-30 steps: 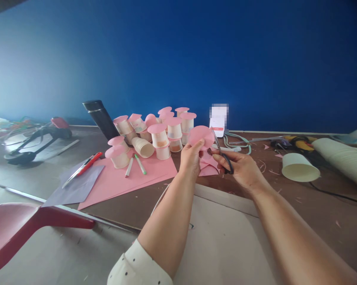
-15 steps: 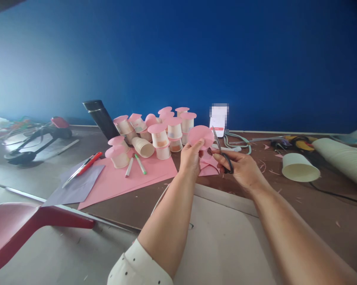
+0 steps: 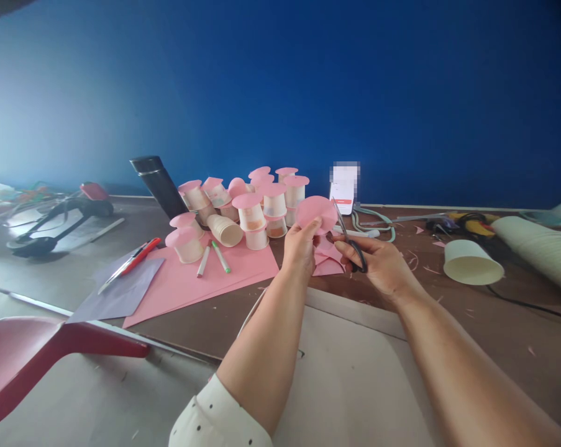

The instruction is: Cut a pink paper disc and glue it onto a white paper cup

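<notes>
Head view. Left hand (image 3: 303, 248): closed in a pinch, thumb laid over the lower part of a pink paper disc (image 3: 316, 212), which is held up above the brown table (image 3: 448, 335). Right hand (image 3: 378, 264): fingers curled around the handles of black-handled scissors (image 3: 342, 222), blades upward beside the disc's right edge; contact with the paper, and the spread of the blades, cannot be told. Step in hand, by judgement: trimming the disc's rim. Next move, by judgement: calls for the rim to be set between the blades, left fingertips clear. Below the hands: pink paper pieces (image 3: 327, 267). To the left: paper cups (image 3: 251, 217) topped with pink discs; nested cups (image 3: 225, 231), lying tilted; two markers (image 3: 204, 261) on pink sheets (image 3: 243, 267). Behind: upright smartphone (image 3: 343, 192).
</notes>
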{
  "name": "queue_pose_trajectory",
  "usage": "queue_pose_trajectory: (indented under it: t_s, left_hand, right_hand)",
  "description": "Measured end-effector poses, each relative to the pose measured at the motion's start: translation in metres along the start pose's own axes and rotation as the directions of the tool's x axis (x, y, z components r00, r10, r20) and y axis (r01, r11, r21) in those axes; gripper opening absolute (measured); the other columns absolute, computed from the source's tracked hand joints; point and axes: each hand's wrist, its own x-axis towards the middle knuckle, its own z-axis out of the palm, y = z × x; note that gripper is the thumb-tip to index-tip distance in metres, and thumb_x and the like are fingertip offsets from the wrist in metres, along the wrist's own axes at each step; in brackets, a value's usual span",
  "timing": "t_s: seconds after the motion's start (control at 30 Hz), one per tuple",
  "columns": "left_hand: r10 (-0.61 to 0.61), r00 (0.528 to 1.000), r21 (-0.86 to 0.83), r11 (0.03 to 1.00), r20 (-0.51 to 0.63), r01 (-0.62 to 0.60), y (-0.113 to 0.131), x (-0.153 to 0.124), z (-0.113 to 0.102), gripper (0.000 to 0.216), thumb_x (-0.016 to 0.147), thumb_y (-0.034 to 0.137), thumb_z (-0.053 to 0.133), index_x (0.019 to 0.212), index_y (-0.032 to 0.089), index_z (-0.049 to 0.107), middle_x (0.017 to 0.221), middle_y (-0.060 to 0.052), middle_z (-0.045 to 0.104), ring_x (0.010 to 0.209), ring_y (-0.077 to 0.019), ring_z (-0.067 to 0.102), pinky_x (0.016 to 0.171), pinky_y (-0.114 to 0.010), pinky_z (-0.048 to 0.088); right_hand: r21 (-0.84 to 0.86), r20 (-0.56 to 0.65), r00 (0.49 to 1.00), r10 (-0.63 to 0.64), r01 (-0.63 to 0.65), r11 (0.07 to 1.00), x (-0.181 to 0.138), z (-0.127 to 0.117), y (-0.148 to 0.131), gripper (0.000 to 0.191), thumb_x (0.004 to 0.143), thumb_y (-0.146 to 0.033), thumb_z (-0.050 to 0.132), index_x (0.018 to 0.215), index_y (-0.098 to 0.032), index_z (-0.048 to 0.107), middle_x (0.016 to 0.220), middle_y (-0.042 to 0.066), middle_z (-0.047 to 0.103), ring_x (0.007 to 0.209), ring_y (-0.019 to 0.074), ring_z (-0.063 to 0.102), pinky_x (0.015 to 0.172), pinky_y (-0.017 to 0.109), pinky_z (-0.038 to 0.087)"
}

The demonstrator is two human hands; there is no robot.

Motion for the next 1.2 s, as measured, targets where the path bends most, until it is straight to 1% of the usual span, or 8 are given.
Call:
queue_pose_trajectory:
  t_s: [0.1,0.23,0.53,0.83,1.2]
  left_hand:
    - [0.002,1.000,0.001,1.000,0.002,-0.002,0.0000,-0.0002,0.0001,0.035,0.055,0.027,0.092,0.068,0.015,0.062,0.064,0.003,0.060,0.054,-0.0048,0.046,0.057,-0.022,0.035]
    - [0.002,1.000,0.018,1.000,-0.002,-0.002,0.0002,-0.0006,0.0000,0.033,0.057,0.027,0.091,0.069,0.015,0.063,0.063,0.004,0.058,0.054,-0.0046,0.045,0.056,-0.022,0.033]
    - [-0.002,1.000,0.014,1.000,0.011,0.002,-0.0010,0.0007,-0.0011,0.033,0.055,0.027,0.091,0.069,0.015,0.064,0.067,0.003,0.061,0.056,-0.0046,0.048,0.057,-0.021,0.035]
    - [0.002,1.000,0.005,1.000,0.004,-0.002,-0.0006,0.0002,-0.0006,0.037,0.053,0.031,0.093,0.069,0.015,0.063,0.063,0.004,0.060,0.052,-0.0032,0.046,0.053,-0.019,0.035]
    - [0.001,1.000,0.006,1.000,0.011,-0.001,-0.0020,0.0013,-0.0020,0.036,0.055,0.028,0.092,0.071,0.015,0.063,0.063,0.004,0.058,0.054,-0.0040,0.047,0.055,-0.020,0.034]
  right_hand:
    - [-0.008,0.001,1.000,-0.002,0.002,1.000,-0.0003,-0.0001,-0.0007,0.055,0.065,-0.060,0.083,0.102,-0.019,0.082,0.060,-0.001,0.063,0.056,0.0129,0.056,0.061,0.028,0.051]
    - [-0.025,0.002,1.000,-0.014,0.014,1.000,-0.0004,-0.0004,-0.0009,0.055,0.066,-0.062,0.082,0.101,-0.019,0.082,0.060,-0.001,0.062,0.055,0.0134,0.057,0.060,0.028,0.051]
    - [-0.009,-0.005,1.000,-0.011,0.011,1.000,0.0002,0.0003,-0.0010,0.055,0.064,-0.062,0.083,0.099,-0.020,0.082,0.058,-0.001,0.061,0.054,0.0131,0.057,0.057,0.027,0.050]
    - [-0.019,-0.005,1.000,0.020,-0.021,1.000,-0.0006,-0.0007,-0.0020,0.054,0.064,-0.059,0.084,0.101,-0.020,0.082,0.060,-0.001,0.062,0.057,0.0130,0.057,0.060,0.027,0.051]
    - [-0.012,-0.001,1.000,0.003,-0.003,1.000,-0.0002,-0.0006,-0.0004,0.054,0.065,-0.059,0.084,0.101,-0.019,0.082,0.059,-0.001,0.061,0.057,0.0128,0.057,0.060,0.026,0.051]
